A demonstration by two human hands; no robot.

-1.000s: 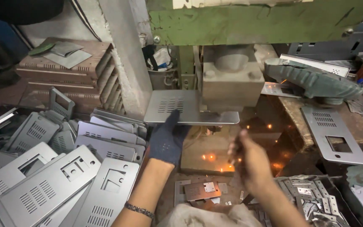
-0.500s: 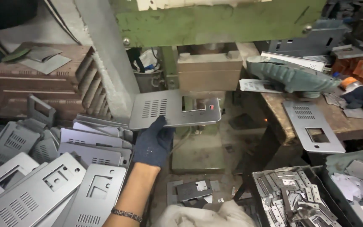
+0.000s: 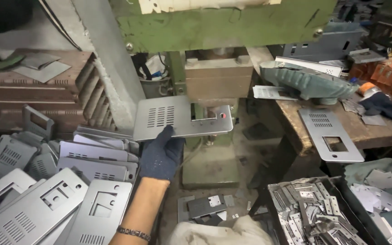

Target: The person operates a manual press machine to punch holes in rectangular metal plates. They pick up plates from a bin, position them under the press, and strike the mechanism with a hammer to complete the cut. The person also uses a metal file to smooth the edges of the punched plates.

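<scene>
My left hand [image 3: 162,154], in a dark blue knit glove, grips the near edge of a grey metal plate [image 3: 169,117] with slotted vents, a rectangular cut-out and a small red dot. The plate is held flat, its right end under the brown ram block [image 3: 218,80] of a green press [image 3: 232,22]. The cut-out sits right at the press tool. My right hand is out of sight. A bracelet shows on my left wrist.
Stacks of similar punched plates [image 3: 46,204] lie at the lower left. A wooden bench [image 3: 377,131] on the right carries another plate [image 3: 330,134], cloth and boxes. A black crate [image 3: 314,213] of small metal offcuts stands at the lower right. Offcuts [image 3: 207,206] lie under the press.
My right hand has left the view. The plate was lifted and slid right, so its cut-out end now lies under the ram. The sparks below the press are gone.
</scene>
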